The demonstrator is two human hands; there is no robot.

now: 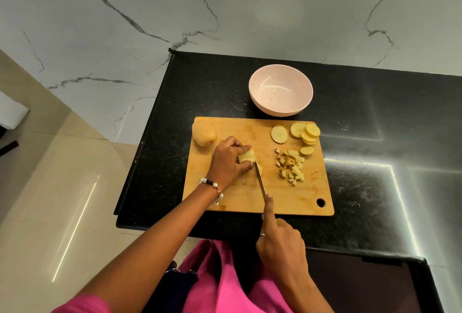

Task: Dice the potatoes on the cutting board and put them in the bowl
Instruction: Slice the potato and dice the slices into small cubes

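Slicing a potato piece (246, 156) gripped by the left hand (228, 160), the right hand (281, 242) holds the knife (260, 180); some cubes (291, 166), slices (305, 134), whole potato (204, 134) wait; bowl (257, 98) empty.

The left hand (228, 161) is curling its fingers in a grip around a potato piece (246, 156), wrist bent. The right hand (281, 242) is clenching a knife (261, 182), index finger lying straight ahead of that grip along the blade's back.
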